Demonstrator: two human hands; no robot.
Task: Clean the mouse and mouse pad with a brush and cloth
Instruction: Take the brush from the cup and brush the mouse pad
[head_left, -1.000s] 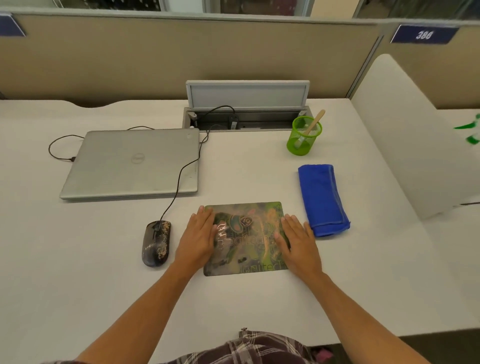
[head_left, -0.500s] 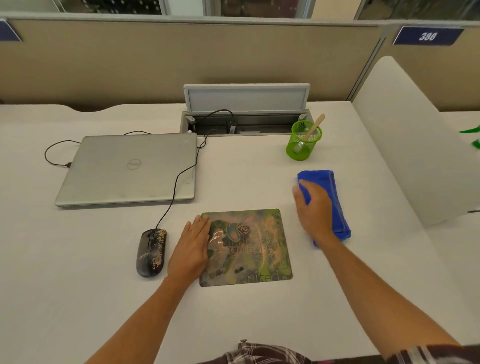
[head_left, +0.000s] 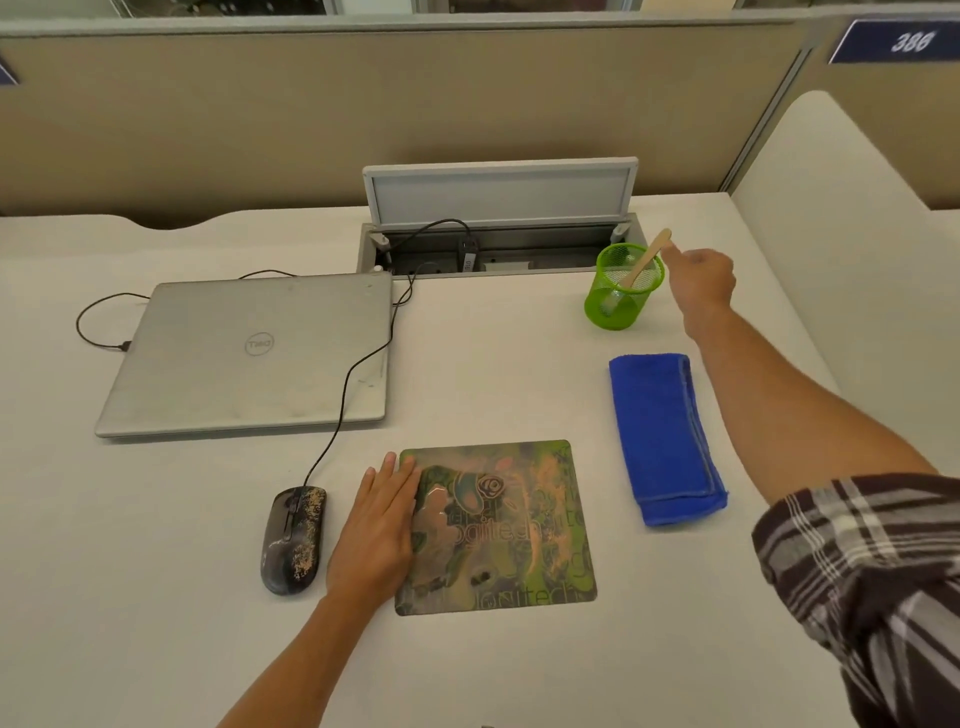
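A dirty black wired mouse (head_left: 293, 540) lies at the front left of the desk. To its right is a stained green mouse pad (head_left: 509, 530). My left hand (head_left: 379, 535) rests flat on the pad's left edge, between the pad and the mouse. A folded blue cloth (head_left: 662, 436) lies right of the pad. Behind it, a wooden-handled brush (head_left: 644, 262) leans in a green mesh cup (head_left: 621, 293). My right hand (head_left: 701, 280) is beside the cup with its fingertips at the top of the brush handle. The back of the hand hides whether it grips the handle.
A closed silver laptop (head_left: 249, 353) lies at the left with a cable plugged in. The mouse cable runs into an open cable box (head_left: 493, 244) at the desk's back. A white divider panel (head_left: 841, 249) stands on the right and beige partitions stand behind.
My right hand left the mouse pad, passed over the blue cloth and reached back to the brush in the green cup. My left hand stayed on the pad's left edge.
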